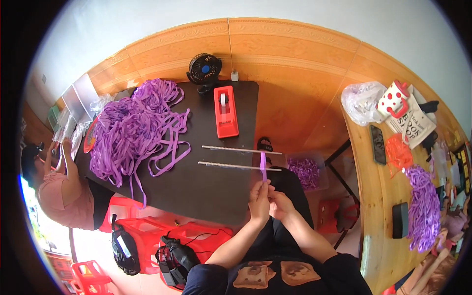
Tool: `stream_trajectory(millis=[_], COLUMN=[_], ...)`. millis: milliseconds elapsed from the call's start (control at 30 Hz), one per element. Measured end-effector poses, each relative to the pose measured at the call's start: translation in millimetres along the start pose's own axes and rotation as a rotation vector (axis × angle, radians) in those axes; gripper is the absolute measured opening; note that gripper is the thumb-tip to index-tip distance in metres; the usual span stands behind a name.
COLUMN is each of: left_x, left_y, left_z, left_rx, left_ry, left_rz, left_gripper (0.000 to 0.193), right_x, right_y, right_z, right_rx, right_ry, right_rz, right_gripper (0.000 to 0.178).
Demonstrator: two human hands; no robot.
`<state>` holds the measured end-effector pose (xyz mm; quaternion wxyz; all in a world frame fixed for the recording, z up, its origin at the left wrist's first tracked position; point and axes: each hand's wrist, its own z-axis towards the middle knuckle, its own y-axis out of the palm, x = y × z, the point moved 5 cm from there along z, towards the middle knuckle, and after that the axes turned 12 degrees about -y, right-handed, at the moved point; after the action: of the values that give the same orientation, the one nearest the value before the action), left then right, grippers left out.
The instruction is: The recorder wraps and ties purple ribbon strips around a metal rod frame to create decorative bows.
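Observation:
Two thin metal rods point(231, 165) jut past the right edge of the dark table, roughly parallel. A short length of purple ribbon point(263, 161) runs across both rods near their right ends and down to my fingers. My left hand point(258, 202) pinches the ribbon's near end. Close against it, my right hand point(282, 204) has its fingers closed; what they hold is hidden. A large tangled heap of purple ribbon point(130, 130) covers the table's left part. Behind the rods stands a red tape dispenser point(226, 115) with a roll in it.
A small black fan point(204, 69) stands at the table's back. Below the rods to the right is a clear bin point(322, 172) of purple pieces. A wooden table point(368, 211) on the right bears a phone point(377, 143) and more ribbon. Another person point(64, 196) works at far left.

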<state>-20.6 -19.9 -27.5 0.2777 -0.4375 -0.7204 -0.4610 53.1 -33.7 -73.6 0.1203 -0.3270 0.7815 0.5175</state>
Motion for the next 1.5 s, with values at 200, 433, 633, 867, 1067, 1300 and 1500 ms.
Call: stream_trajectory(millis=[200,433,633,867,1067,1300,1500], left_x=[0,3,2,-1,-4,0,2], left_y=[-13,-18,-20,-24,-42,-51,-52], left_z=[-31,-49,-51,-51,-59,-54,-55], left_rx=[-0.023,-0.125,-0.137,-0.144,-0.113,-0.107,-0.095], left_ry=[-0.148,-0.186,-0.209,-0.216,-0.219,-0.126,-0.119], left_rz=[0.044,-0.078,-0.114,-0.124,-0.106,-0.005,0.043], left_gripper=[0.023,0.018,0.019,0.021,0.017,0.011,0.014], right_x=[14,-30,-36,-17,1,8,-46], right_y=[-14,35,52,38,29,24,57], right_z=[-78,-115,-118,-106,-101,-101,-113], right_rx=[0.052,-0.026,-0.073,-0.169,-0.261,-0.255,-0.112], right_ry=[0.065,-0.938,-1.287,-0.922,-0.602,-0.566,-1.380], right_rz=[-0.274,-0.878,-1.251,-0.926,-0.450,-0.500,-1.431], right_gripper=[0.020,0.033,0.029,0.024,0.035,0.040,0.046])
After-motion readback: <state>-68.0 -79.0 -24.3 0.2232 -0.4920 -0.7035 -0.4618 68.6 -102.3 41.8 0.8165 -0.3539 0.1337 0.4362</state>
